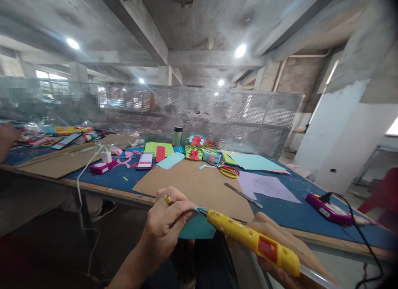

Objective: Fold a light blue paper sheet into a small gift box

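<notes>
My left hand (168, 218), with a gold ring on one finger, pinches the upper edge of a piece of teal paper (199, 230) in front of the table edge. Wrapped round a yellow hot glue gun (248, 239) is my right hand (280, 243), partly hidden behind the gun's body. The gun's metal tip meets the paper's top edge, close to my left fingertips; whether glue is coming out is too small to tell. A clear glue stick (317, 276) sticks out of the gun's rear end.
Brown cardboard (192, 177) covers the table's middle. On or near it lie a metal ruler-like strip (242, 194), scissors (228, 171), purple paper (267, 186), light blue sheets (258, 161) and small bow-topped boxes (195, 154). A purple power strip (329, 209) sits right. Another person's hand (8, 137) is far left.
</notes>
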Motion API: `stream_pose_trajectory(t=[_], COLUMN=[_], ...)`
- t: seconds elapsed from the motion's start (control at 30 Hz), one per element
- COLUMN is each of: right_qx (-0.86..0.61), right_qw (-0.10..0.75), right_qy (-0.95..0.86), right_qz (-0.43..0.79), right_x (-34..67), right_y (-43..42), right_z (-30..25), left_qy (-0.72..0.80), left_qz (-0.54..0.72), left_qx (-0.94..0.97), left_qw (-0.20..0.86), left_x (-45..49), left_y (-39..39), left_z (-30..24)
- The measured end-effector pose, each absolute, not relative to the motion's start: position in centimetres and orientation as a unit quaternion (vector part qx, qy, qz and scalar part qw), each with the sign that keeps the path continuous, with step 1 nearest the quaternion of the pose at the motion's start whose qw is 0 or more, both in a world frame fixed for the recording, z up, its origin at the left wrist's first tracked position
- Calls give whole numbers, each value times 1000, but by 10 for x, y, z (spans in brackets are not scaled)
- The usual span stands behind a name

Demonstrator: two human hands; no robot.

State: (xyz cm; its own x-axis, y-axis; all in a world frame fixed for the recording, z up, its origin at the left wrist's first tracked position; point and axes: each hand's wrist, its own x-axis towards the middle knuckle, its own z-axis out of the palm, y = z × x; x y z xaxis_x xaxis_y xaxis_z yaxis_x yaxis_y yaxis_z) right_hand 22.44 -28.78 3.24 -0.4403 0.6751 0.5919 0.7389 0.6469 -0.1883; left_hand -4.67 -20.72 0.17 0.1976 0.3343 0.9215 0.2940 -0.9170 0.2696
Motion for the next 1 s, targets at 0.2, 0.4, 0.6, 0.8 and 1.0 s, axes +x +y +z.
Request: stream_pose_trajectory(t=[0.2,0.4,0.6,0.8,1.0], right_qx=[-442,-456,-444,-436,-443], right_qw=[314,351,346,319,334], right_qy=[-840,-818,-826,-841,-832], right_qz=[-29,-9,7,-7,11], right_x=[219,200,201,217,207], right_y=[-287,-289,-289,-288,-290], right_z=[39,53,53,45,53], left_qy=[203,203,201,205,208], left_qz=[599,599,601,605,602], left_qx=[774,774,774,769,770], left_qw=[22,23,16,27,29], left_x=[-47,-47,-47,-46,-45], left_y=[-207,-207,-207,-207,-206], left_z=[0,-1,2,0,0])
